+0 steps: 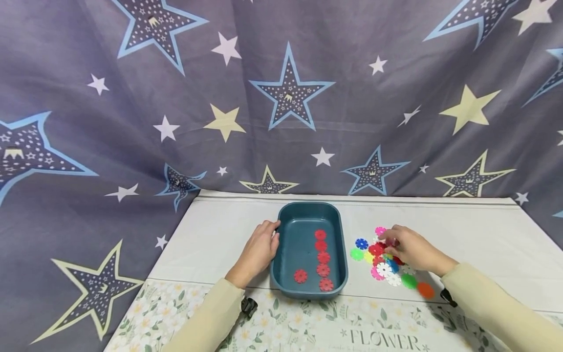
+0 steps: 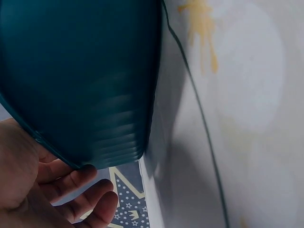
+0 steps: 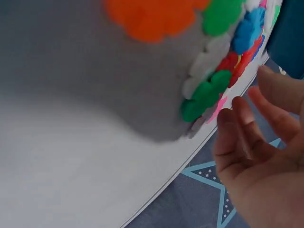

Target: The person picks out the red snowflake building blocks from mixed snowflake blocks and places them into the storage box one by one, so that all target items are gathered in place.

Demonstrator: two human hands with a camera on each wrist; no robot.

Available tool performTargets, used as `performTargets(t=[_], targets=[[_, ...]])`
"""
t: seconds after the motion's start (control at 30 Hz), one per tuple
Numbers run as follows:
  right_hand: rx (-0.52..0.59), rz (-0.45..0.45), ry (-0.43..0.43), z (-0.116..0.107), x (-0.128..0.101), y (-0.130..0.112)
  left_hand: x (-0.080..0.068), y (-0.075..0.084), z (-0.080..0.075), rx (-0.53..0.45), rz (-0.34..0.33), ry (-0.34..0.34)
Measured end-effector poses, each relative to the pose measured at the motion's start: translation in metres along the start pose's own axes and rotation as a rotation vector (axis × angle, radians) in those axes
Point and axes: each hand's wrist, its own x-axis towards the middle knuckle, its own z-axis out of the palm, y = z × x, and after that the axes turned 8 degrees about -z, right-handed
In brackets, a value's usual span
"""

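Our left hand (image 1: 258, 249) rests relaxed against the teal tray (image 1: 288, 288) to steady it, while our right hand (image 1: 406, 249) pinches a red snowflake disc (image 1: 391, 242) from the pile (image 1: 387, 266) beside it.

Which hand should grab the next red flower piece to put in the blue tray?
Probably the right hand: it already rests on the pile of flower pieces, fingertips at a red one. The left hand is across the tray, touching its left rim.
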Motion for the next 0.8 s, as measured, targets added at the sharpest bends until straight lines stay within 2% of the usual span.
performTargets(t=[0.13,0.3,0.6,0.67,0.8], targets=[[-0.009,0.049,-0.005,0.004,0.009,0.005,0.000,0.000,0.001,-0.003,0.001,0.001],[0.037,0.049,0.081,0.009,0.020,0.002,0.000,0.001,0.000,-0.006,0.000,0.004],[0.082,-0.164,0.256,-0.009,0.044,-0.041,0.001,0.001,-0.001,-0.003,-0.006,-0.004],[0.115,-0.219,0.253,-0.009,0.051,-0.054,0.001,0.001,-0.001,-0.007,-0.009,-0.002],[0.176,-0.332,0.175,0.001,0.067,-0.079,0.001,0.001,0.000,-0.007,-0.004,0.003]])
